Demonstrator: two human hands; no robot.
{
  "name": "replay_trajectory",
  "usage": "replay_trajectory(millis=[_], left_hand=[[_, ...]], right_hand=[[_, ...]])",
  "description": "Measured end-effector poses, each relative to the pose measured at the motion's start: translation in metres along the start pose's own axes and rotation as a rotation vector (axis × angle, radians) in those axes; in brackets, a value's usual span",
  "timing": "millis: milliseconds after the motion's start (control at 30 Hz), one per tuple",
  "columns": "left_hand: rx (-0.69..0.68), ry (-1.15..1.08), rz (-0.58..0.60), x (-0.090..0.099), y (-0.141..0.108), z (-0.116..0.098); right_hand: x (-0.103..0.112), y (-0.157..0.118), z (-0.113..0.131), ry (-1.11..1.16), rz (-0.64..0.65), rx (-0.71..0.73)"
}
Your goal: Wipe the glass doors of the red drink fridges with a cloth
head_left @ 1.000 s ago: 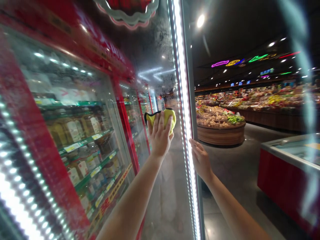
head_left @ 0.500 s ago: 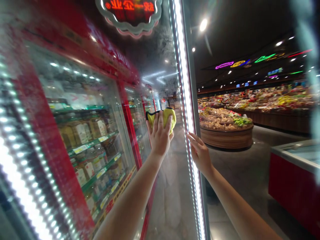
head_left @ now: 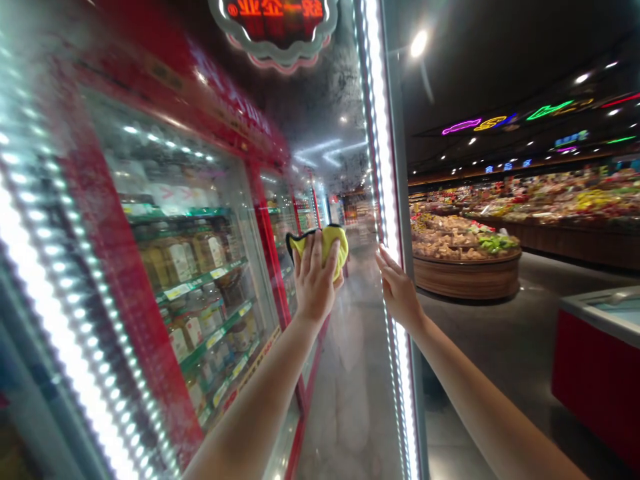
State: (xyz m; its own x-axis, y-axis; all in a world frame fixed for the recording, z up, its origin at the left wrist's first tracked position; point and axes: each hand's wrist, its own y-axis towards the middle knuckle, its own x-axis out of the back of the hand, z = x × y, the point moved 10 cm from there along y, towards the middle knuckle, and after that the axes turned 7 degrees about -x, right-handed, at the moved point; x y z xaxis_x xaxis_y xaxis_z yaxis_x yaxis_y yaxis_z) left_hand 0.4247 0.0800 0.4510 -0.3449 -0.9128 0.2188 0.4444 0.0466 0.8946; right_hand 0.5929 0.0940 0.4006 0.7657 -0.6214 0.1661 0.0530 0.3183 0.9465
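In the head view, the left hand is laid out nearly straight, fingers a little apart and only slightly bent, and it has hold of a yellow cloth with a dark edge, which sits under the fingers and shows beyond the fingertips against a glass pane. The right hand is partly curled at the pane's upright edge, its fingertips over the bright light strip; whether it grips the edge or only rests there, I cannot tell. For good work with the cloth, the palm and all the fingers should press evenly, so that fabric and not bare fingertips meets the glass; it looks bunched at the top, and spreading it wider would likely cover more with each stroke. The right hand would serve best as a brace, steadying the edge against the push, with its fingertips off the clear glass so as not to leave marks. Higher up, below the red-lettered sign, the surface looks mottled, though I cannot tell dirt from damp; slow, overlapping strokes from the top down would suit it. Light pressure near the strip seems wise.
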Motion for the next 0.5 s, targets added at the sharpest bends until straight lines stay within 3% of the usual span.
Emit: replay_trajectory(millis=[100,167,300,367,433,500], left_hand=[[-0.202,-0.023,0.106,-0.012,-0.026,-0.032],[-0.261,-0.027,0.137,-0.014,-0.021,-0.034],[-0.087,0.025,0.057,0.01,0.01,0.019],[0.043,0.052,-0.006,0.026,0.004,0.045],[0.1,0.065,-0.03,0.033,-0.018,0.051],[0.047,0.059,0.022,0.027,-0.041,0.037]], right_hand=[[-0.008,-0.009,0.003,-0.024,0.012,0.015],[-0.011,-0.012,0.004,-0.045,0.0,0.022],[-0.013,-0.015,0.004,-0.083,-0.018,0.017],[-0.015,-0.017,0.004,-0.097,-0.013,0.009],[-0.018,-0.019,0.007,-0.106,-0.008,0.005],[-0.024,-0.02,0.015,-0.107,0.002,0.023]])
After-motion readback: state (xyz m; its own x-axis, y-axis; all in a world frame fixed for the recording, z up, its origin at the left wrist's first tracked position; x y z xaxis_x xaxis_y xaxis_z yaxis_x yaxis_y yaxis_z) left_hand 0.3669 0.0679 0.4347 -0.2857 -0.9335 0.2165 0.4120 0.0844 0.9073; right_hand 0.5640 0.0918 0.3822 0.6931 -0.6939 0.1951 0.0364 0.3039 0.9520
